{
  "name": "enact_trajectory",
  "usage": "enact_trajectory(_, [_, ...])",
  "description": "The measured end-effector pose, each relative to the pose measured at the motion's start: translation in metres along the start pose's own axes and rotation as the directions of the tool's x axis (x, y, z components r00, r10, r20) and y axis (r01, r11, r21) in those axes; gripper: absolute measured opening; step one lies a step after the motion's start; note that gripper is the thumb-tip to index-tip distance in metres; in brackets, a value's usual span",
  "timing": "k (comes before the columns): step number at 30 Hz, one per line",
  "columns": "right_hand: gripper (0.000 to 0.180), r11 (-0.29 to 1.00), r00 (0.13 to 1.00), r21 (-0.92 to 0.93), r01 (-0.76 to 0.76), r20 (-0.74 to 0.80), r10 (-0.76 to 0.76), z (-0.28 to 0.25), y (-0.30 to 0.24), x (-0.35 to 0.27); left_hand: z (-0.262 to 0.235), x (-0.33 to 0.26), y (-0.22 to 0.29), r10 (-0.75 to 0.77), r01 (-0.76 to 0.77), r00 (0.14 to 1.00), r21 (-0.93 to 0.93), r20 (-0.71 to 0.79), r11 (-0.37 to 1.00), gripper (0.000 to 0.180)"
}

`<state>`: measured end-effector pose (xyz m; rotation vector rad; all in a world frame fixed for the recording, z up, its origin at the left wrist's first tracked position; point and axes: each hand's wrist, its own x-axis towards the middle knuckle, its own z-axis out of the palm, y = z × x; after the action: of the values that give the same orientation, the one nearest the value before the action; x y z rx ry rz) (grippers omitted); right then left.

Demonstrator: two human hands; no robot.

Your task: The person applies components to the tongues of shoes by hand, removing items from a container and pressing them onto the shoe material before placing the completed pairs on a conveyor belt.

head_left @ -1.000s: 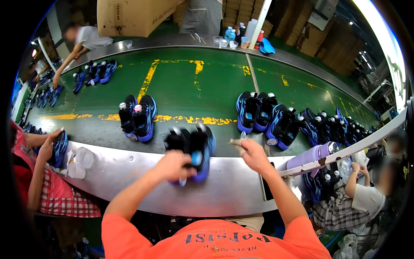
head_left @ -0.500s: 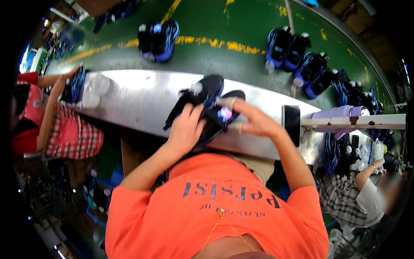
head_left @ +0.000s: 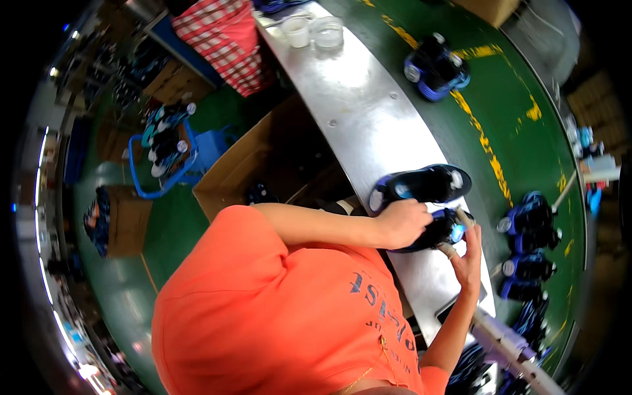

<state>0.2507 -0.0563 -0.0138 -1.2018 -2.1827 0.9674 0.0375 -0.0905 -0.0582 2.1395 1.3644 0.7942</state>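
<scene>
On the metal bench, my left hand [head_left: 403, 224] is closed at the side of a black and blue shoe [head_left: 428, 238], its fingers bent against the upper. Around one end of this shoe my right hand [head_left: 466, 258] has its thumb and a finger on opposite sides. Tan covers sit on those two fingertips. Between them a shiny bluish spot shows on the shoe. Beside it lies the matching shoe [head_left: 421, 184], with a white round piece near its far end; neither hand visibly grips it. The hands hide part of the held shoe.
The narrow metal bench [head_left: 345, 99] carries two white tubs [head_left: 313, 31] at its far end and a dark phone [head_left: 447, 311] near my right forearm. Beyond are paired shoes [head_left: 434, 69] on a green surface. A large carton [head_left: 230, 168] stands left; a pole [head_left: 520, 359] juts in lower right.
The view has swung round, so the bench now runs steeply down the picture. Both hands stay at the same shoe; my left fingers look more tightly bent.
</scene>
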Motion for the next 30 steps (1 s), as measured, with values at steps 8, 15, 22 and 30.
enact_trajectory(8, [0.057,0.991,0.998,-0.126,-0.052,0.019,0.055,-0.018,-0.006,-0.026,0.031,0.019,0.01,-0.026,0.027,1.0,-0.091,0.007,0.995,0.01])
enact_trajectory(15, [0.054,0.973,0.999,-0.228,-0.044,0.01,0.047,-0.004,-0.012,-0.042,0.047,0.033,0.014,-0.21,0.219,0.976,-0.245,0.063,0.945,0.013])
enact_trajectory(22, [0.051,0.956,0.983,-0.234,-0.176,0.002,0.181,-0.009,-0.026,-0.041,0.004,0.019,0.038,-0.214,0.288,0.951,-0.396,0.221,0.872,0.037])
enact_trajectory(30, [0.036,0.962,0.96,0.072,-0.263,-0.082,0.269,-0.007,-0.022,-0.067,0.004,0.027,0.045,-0.048,0.457,0.709,-0.407,0.703,0.791,0.027])
